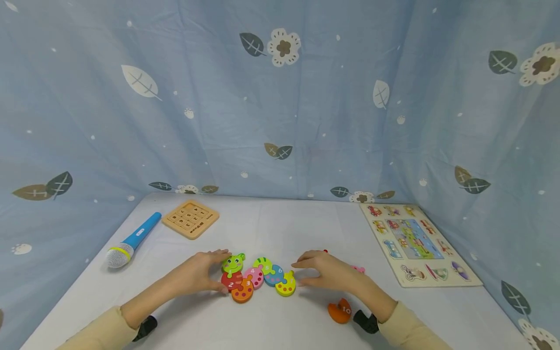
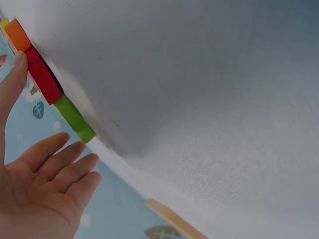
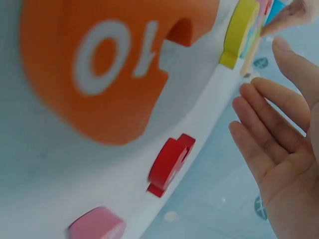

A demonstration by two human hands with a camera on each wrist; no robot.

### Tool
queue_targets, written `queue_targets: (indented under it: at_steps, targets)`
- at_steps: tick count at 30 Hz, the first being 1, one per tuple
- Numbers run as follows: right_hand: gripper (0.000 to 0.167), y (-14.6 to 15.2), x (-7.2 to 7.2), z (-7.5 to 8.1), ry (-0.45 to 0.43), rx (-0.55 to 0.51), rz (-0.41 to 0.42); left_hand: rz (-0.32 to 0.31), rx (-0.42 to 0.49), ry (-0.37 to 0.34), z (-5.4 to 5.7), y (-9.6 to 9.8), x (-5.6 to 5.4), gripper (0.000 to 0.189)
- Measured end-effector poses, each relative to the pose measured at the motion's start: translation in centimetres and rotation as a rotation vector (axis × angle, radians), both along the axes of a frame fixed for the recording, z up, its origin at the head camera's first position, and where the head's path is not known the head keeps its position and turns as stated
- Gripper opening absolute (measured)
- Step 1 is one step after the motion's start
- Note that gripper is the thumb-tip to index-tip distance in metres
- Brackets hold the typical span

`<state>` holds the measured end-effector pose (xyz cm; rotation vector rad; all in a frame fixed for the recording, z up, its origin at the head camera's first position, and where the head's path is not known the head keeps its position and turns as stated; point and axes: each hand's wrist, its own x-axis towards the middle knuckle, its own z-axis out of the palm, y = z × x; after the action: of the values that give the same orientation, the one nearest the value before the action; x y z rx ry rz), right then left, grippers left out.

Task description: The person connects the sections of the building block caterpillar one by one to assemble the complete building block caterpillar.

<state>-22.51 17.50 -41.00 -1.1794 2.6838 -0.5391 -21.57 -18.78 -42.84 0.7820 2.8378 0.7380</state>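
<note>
**Left hand and right hand flanking a number caterpillar**

We are seeing the caterpillar lying in a wavy line on the white table, filling the space between the two hands. At its left end we are finding the green head piece, joined to the red 2; the orange 3, pink 4, green 5, blue 6 and yellow 7 are following in a row.

We are watching the left hand curving loosely about that head end, its fingers spreading wide and gripping nothing. Its fingertips are hovering close to the green head piece, while its thumb is reaching to the red 2; whether skin is actually touching wood, we are not managing to tell.

The right hand is facing the other end, thumb and fingers parting broadly and clasping nothing. We are seeing the yellow 7 sitting just beside its fingertips, slightly apart from them.

Near the right forearm we are noticing a loose orange 10, and in the right wrist view a red piece and a pink piece are lying beyond it.
</note>
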Motion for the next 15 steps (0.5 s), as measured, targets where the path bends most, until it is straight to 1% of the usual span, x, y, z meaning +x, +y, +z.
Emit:
queue_targets:
  at_steps: [7,12,15]
  targets:
    - [0.041,1.3,0.3,0.1,0.007,-0.061,-0.006,-0.023,0.000,-0.007,0.0,-0.2,-0.1,0.091]
    - [0.040,2.1,0.3,0.1,-0.018,-0.117,-0.009,-0.034,-0.003,-0.004,0.0,-0.3,-0.2,0.091]
    - [0.040,2.6,0.4,0.2,-0.005,-0.111,-0.028,-0.037,-0.006,-0.004,0.0,-0.3,-0.3,0.091]
